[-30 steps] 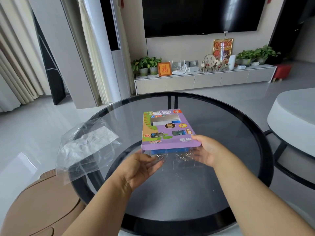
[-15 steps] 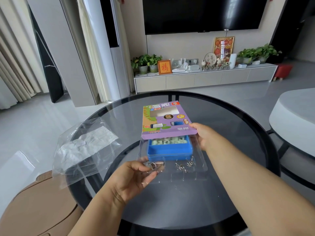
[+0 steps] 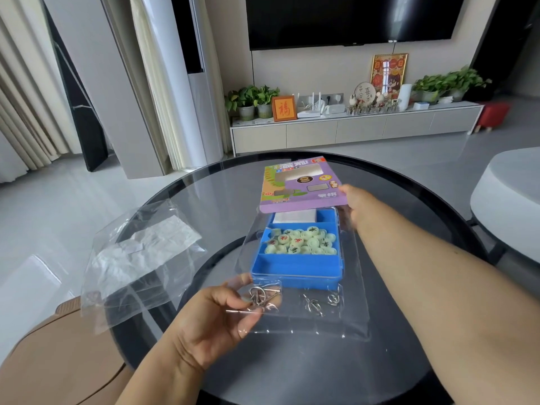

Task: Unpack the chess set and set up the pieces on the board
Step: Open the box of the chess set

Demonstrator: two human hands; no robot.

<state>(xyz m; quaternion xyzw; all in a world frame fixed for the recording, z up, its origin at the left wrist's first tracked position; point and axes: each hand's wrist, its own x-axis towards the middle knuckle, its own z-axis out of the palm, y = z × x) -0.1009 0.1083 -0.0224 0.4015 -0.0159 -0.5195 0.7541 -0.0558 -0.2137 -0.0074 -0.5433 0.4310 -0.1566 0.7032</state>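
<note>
Orange framed sign (image 3: 283, 108) on the TV shelf (image 3: 350, 124): 福 in red. Round plaque (image 3: 362, 93) there: 平安喜乐. Chess pieces (image 3: 301, 242) in blue tray (image 3: 295, 267) carry red and black characters, mostly too small; purple card (image 3: 301, 185) print unreadable.

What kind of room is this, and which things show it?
Most likely a home living room. A large TV hangs on the wall above a low cabinet with potted plants and framed pictures, and the person works at a round glass table.

wall tv (image 3: 350, 19), low cabinet (image 3: 350, 131), pale curtains (image 3: 26, 112)
</note>
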